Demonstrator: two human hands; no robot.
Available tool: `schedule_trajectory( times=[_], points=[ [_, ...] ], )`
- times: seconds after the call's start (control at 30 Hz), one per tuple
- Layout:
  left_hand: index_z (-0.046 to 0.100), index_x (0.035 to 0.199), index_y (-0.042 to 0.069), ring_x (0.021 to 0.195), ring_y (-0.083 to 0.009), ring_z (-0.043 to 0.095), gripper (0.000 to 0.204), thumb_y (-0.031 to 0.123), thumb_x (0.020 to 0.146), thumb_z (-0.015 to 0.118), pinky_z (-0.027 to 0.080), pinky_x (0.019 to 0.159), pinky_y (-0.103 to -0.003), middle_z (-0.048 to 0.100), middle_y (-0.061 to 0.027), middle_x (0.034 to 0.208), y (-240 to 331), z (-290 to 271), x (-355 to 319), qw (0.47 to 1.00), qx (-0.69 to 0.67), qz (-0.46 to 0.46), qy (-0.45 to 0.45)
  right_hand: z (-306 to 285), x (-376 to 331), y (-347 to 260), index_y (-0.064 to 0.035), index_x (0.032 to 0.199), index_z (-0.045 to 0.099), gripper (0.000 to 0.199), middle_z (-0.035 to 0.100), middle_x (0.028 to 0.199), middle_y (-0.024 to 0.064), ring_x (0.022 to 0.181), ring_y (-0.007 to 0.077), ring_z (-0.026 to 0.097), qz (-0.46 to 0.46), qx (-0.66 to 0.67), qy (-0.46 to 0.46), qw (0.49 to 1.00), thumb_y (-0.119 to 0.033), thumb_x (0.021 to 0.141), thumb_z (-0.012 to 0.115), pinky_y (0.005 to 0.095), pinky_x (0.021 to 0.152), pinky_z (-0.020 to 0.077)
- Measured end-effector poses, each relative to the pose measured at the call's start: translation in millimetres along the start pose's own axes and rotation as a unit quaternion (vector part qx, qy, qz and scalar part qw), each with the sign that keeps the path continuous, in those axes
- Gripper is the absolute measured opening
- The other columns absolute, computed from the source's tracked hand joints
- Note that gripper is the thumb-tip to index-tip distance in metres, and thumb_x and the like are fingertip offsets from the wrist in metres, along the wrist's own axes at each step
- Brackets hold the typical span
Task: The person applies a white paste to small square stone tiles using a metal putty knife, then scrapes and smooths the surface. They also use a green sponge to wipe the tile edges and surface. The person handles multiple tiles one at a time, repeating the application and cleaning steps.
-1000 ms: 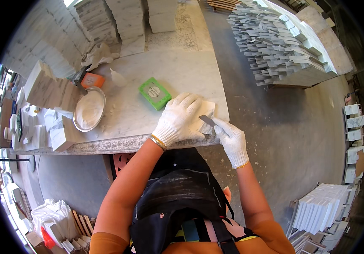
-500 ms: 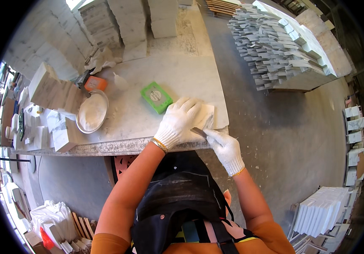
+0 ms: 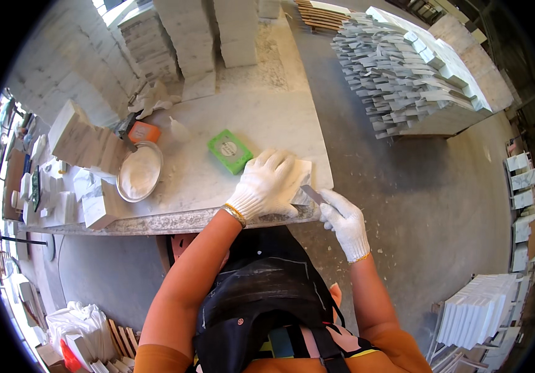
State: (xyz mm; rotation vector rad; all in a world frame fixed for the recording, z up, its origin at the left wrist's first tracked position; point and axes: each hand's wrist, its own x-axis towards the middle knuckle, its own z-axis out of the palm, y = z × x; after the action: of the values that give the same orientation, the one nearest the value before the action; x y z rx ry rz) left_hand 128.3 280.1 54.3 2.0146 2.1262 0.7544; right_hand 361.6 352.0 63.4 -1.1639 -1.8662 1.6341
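My left hand (image 3: 261, 185), in a white knit glove, is laid across a small white and grey marble tile (image 3: 303, 174) near the table's right corner. Its fingers reach over the far side and the thumb lies on the near side, so most of the tile is covered. In my gloved right hand (image 3: 345, 222), closed fingers grip a flat metal scraper blade (image 3: 312, 194). The blade's tip points at the tile's right edge. A green box (image 3: 230, 151) lies just beyond my left hand.
A metal bowl of white powder (image 3: 139, 173) stands at left on the marble-topped table (image 3: 186, 202), by an orange box (image 3: 144, 132), a small white bottle (image 3: 179, 129) and marble blocks (image 3: 99, 205). Tall marble stacks (image 3: 183, 43) rise behind. Stacked grey strips (image 3: 404, 78) stand across the floor.
My right hand has drawn back right and nearer me with the scraper, showing more of the blade. My left hand stays on the tile. The view has shifted slightly.
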Motion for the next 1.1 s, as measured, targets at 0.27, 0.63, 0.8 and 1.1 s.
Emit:
schedule_trajectory(
  times=[0.27, 0.63, 0.8, 1.1],
  points=[
    [0.049, 0.145, 0.006, 0.131, -0.0422, 0.050, 0.115, 0.052, 0.050, 0.094, 0.042, 0.109, -0.051, 0.055, -0.0211, 0.138, 7.7, -17.3, -21.0, 0.993, -0.094, -0.059, 0.040, -29.1, -17.3, 2.5, -0.0027, 0.137, 0.062, 0.041, 0.073, 0.095, 0.0069, 0.076, 0.0115, 0.065, 0.023, 0.090, 0.036, 0.995, -0.017, 0.098, 0.063, 0.0260, 0.068, 0.0511],
    [0.044, 0.152, -0.002, 0.139, -0.0214, 0.046, 0.101, 0.042, 0.073, 0.090, 0.035, 0.117, -0.036, 0.049, -0.0114, 0.152, 11.9, -36.6, -107.7, 0.643, -0.740, -0.192, 0.045, 33.2, -7.9, -52.4, -0.0030, 0.110, 0.061, 0.017, 0.069, 0.090, 0.0063, 0.072, 0.0123, 0.063, -0.041, 0.150, -0.061, 0.986, -0.012, 0.096, 0.064, 0.0265, 0.064, 0.0493],
    [0.045, 0.152, 0.000, 0.138, -0.0195, 0.045, 0.097, 0.056, 0.081, 0.079, 0.036, 0.115, -0.037, 0.050, -0.0079, 0.152, 10.2, -18.6, -134.2, 0.571, -0.805, -0.153, 0.053, 59.4, -11.7, -72.9, 0.0007, 0.121, 0.062, 0.028, 0.070, 0.093, 0.0053, 0.073, 0.0080, 0.060, -0.075, 0.121, -0.118, 0.983, -0.006, 0.094, 0.069, 0.0242, 0.066, 0.0494],
    [0.043, 0.153, 0.002, 0.135, -0.0276, 0.053, 0.081, 0.055, 0.096, 0.064, 0.047, 0.107, -0.046, 0.048, -0.0143, 0.155, 1.1, -3.4, -168.5, 0.468, -0.877, -0.105, -0.005, 92.5, -26.4, -102.1, 0.0024, 0.131, 0.066, 0.048, 0.074, 0.096, 0.0054, 0.083, 0.0076, 0.064, -0.111, -0.108, -0.147, 0.977, -0.013, 0.088, 0.081, 0.0258, 0.077, 0.0538]
  ],
)
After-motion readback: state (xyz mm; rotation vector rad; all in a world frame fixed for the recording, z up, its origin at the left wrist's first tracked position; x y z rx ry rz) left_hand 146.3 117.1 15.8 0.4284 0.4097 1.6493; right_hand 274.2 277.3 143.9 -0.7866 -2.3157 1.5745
